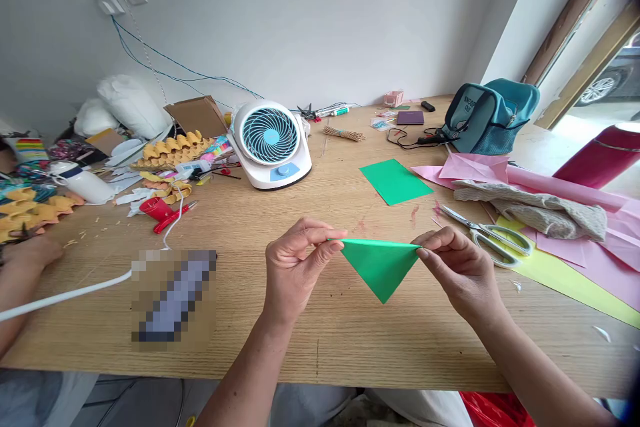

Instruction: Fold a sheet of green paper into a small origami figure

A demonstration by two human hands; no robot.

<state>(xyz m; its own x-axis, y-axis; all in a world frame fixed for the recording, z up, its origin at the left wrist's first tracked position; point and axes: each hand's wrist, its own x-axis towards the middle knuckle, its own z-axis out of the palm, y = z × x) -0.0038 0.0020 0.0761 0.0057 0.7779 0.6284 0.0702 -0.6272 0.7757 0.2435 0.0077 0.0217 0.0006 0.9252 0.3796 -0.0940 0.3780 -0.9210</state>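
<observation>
A green paper folded into a triangle (pixel 380 265) hangs point down just above the wooden table (pixel 310 320). My left hand (pixel 295 270) pinches its left corner between thumb and fingers. My right hand (pixel 457 270) pinches the right corner the same way. The top fold runs straight between the two hands. A second, flat green sheet (pixel 395 181) lies on the table farther back.
A white desk fan (pixel 270 143) stands behind the hands. Scissors (pixel 493 237), a grey cloth (pixel 540 210), pink and yellow sheets (pixel 590 260) lie at right, a teal bag (pixel 487 117) behind. Yellow craft pieces and clutter fill the left. Another person's hand (pixel 27 257) rests at far left.
</observation>
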